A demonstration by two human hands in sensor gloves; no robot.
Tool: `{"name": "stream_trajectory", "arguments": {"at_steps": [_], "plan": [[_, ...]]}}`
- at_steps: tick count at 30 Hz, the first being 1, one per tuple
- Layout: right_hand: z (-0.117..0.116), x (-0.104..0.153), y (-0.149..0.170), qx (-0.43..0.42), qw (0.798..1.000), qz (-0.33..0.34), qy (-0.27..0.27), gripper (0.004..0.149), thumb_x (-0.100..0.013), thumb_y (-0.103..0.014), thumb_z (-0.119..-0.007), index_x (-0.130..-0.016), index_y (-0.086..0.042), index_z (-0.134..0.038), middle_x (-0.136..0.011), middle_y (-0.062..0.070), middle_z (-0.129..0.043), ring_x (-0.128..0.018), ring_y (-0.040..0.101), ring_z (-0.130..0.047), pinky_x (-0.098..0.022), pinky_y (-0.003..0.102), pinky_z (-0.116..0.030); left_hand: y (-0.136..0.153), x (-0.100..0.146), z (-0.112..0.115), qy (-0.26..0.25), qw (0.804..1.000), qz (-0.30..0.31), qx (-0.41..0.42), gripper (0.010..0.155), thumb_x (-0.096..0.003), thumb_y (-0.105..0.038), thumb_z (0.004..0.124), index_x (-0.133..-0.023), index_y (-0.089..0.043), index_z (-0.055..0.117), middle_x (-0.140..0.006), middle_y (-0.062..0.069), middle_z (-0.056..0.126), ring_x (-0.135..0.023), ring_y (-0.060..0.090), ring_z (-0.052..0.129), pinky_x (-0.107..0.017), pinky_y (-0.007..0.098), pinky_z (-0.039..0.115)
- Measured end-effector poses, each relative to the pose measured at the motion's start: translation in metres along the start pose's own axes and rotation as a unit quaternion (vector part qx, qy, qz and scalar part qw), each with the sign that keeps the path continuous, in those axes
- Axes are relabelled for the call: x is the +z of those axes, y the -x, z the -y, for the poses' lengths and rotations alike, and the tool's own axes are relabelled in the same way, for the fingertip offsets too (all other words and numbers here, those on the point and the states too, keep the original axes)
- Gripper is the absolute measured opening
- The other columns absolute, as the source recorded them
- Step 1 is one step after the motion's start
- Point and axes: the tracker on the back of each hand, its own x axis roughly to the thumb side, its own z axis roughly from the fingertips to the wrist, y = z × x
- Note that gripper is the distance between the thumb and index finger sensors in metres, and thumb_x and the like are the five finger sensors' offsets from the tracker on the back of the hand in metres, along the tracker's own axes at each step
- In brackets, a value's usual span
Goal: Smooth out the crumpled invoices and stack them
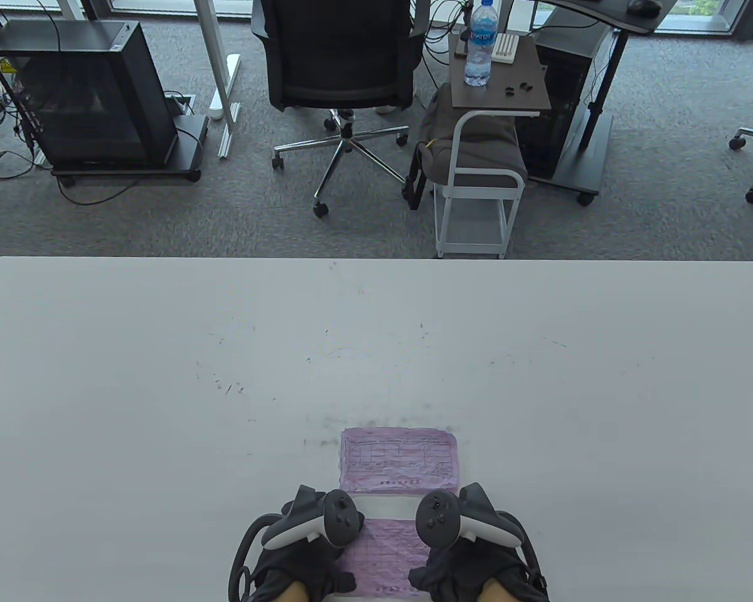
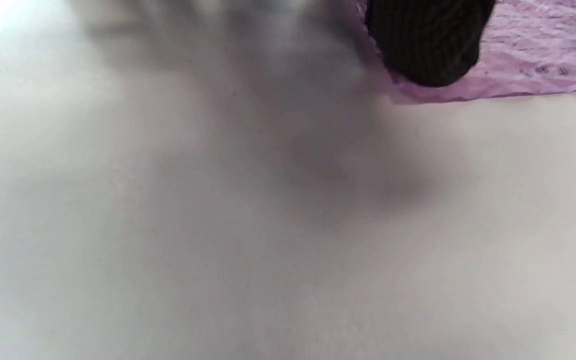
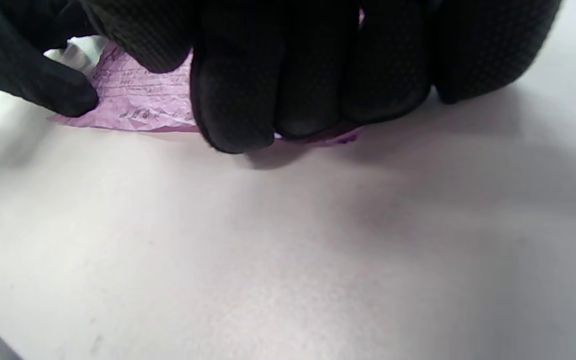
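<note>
Far behind the white table (image 1: 163, 351), on the gray carpet, stands a black office chair (image 1: 342, 56). Left of it sits a black computer case (image 1: 85, 94) on a low rolling base with cables around it. Right of the chair is a small side table (image 1: 499, 84) with a brown top and white legs. A water bottle (image 1: 480, 42) stands upright on it, next to a small white block (image 1: 505, 49) and a few tiny dark bits. The tabletop has some small dark scuff marks.

Near the front edge of the table lie two pink invoices. The far invoice (image 1: 400, 458) lies flat and wrinkly, with a printed grid on it, and no hand touches it. The near invoice (image 1: 386, 558) lies just in front of it, between the two hands. A white strip shows between the two pink parts, and I cannot tell if the sheets overlap.

The left hand (image 1: 301, 552) is at the near invoice's left side. In the left wrist view one gloved fingertip (image 2: 425, 45) presses down on the crinkled pink paper near its edge. The right hand (image 1: 470, 552) is at the paper's right side. In the right wrist view its fingers (image 3: 313, 75) are curled close together and press on the paper's edge, with the thumb (image 3: 33, 75) touching the sheet off to one side. Neither hand lifts or pinches the paper; both just press it onto the table.
</note>
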Motion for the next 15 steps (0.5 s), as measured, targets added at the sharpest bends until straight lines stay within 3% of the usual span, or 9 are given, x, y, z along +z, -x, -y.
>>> {"name": "stream_trajectory", "arguments": {"at_steps": [3, 6, 10, 15], "plan": [[0.008, 0.008, 0.006, -0.011, 0.999, 0.009, 0.043, 0.039, -0.061, -0.048, -0.067, -0.068, -0.016, -0.089, -0.074, 0.014, -0.090, -0.064, 0.041, -0.085, -0.047, 0.062, -0.076, 0.000, 0.000, 0.000, -0.001, 1.000, 0.000, -0.001, 0.082, -0.0545, -0.046, 0.077, -0.109, -0.037, 0.016, -0.106, 0.018, -0.010, -0.094, 0.064, -0.001, -0.066, 0.076, 0.030], [0.019, 0.016, 0.004, 0.001, 0.990, 0.040, 0.137, 0.039, -0.060, -0.048, -0.067, -0.070, -0.016, -0.088, -0.076, 0.014, -0.089, -0.065, 0.041, -0.085, -0.047, 0.062, -0.077, 0.000, 0.000, -0.001, -0.001, 1.000, 0.000, -0.001, 0.082, -0.0546, -0.046, 0.077, -0.109, -0.037, 0.016, -0.106, 0.018, -0.010, -0.094, 0.064, 0.000, -0.066, 0.076, 0.031], [0.019, 0.020, -0.013, 0.038, 0.970, 0.103, 0.218, 0.043, -0.060, -0.044, -0.068, -0.086, -0.012, -0.077, -0.092, 0.020, -0.073, -0.073, 0.045, -0.080, -0.048, 0.061, -0.077, 0.000, -0.001, -0.001, -0.003, 1.000, 0.004, -0.002, 0.083, -0.0545, -0.046, 0.078, -0.109, -0.036, 0.016, -0.106, 0.019, -0.010, -0.094, 0.065, 0.000, -0.065, 0.076, 0.031], [0.006, 0.014, -0.045, 0.132, 0.960, 0.151, 0.197, 0.052, -0.060, -0.044, -0.067, -0.096, -0.008, -0.063, -0.106, 0.023, -0.050, -0.084, 0.043, -0.071, -0.052, 0.060, -0.075, 0.001, -0.001, -0.001, -0.006, 1.000, 0.008, -0.002, 0.083, -0.0546, -0.046, 0.078, -0.109, -0.036, 0.016, -0.106, 0.020, -0.009, -0.093, 0.065, 0.000, -0.065, 0.076, 0.030]]}}
